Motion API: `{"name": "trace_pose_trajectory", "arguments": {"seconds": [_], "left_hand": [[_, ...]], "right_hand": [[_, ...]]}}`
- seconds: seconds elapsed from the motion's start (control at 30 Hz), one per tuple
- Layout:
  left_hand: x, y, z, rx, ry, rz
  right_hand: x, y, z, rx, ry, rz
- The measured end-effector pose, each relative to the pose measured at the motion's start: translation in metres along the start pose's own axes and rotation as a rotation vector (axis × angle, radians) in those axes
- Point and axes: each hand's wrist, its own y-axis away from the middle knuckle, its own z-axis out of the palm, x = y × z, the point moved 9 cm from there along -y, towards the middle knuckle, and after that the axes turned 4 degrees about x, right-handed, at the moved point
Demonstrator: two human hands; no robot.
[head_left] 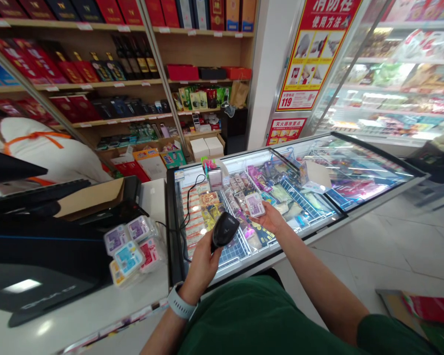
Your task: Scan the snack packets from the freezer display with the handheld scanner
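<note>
My left hand [203,262], with a watch on its wrist, is wrapped round the handle of a black barcode scanner [225,229]. The scanner's head tilts up and to the right, over the glass top of the chest freezer [270,250]. To its right, my right hand [269,217] grips a small clear plastic box with a white and purple label [255,204]. A gap separates the scanner from the box. Several similar packs [129,257] with purple, blue, red and yellow labels lie in a pile on the white counter to the left.
A black checkout machine [52,266] and an open cardboard box [92,199] occupy the counter at left. A black cable [187,207] runs across the freezer glass. Another cardboard box [316,176] sits farther along. Behind the counter, a person in white [40,143] bends beside the shelves.
</note>
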Motion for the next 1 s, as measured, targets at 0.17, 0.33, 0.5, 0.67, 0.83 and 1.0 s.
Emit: {"name": "trace_pose_trajectory", "arguments": {"seconds": [0.17,0.33,0.5,0.67,0.83,1.0], "left_hand": [[-0.002,0.002,-0.002,-0.002,-0.025,0.002],[-0.002,0.001,-0.002,-0.006,-0.034,0.010],[0.000,0.001,-0.003,0.001,-0.036,0.012],[0.000,0.001,-0.003,-0.008,-0.021,0.003],[-0.004,0.001,-0.003,-0.011,-0.012,0.006],[-0.007,0.002,-0.004,-0.004,-0.023,0.015]], "right_hand": [[-0.007,0.003,0.008,0.033,0.050,-0.053],[-0.015,0.005,0.013,0.076,0.081,-0.123],[-0.015,0.007,0.025,0.055,0.070,-0.110],[-0.011,0.008,0.035,0.050,0.106,-0.097],[-0.005,0.009,0.043,0.040,0.104,-0.088],[-0.003,0.006,0.049,0.025,0.105,-0.104]]}}
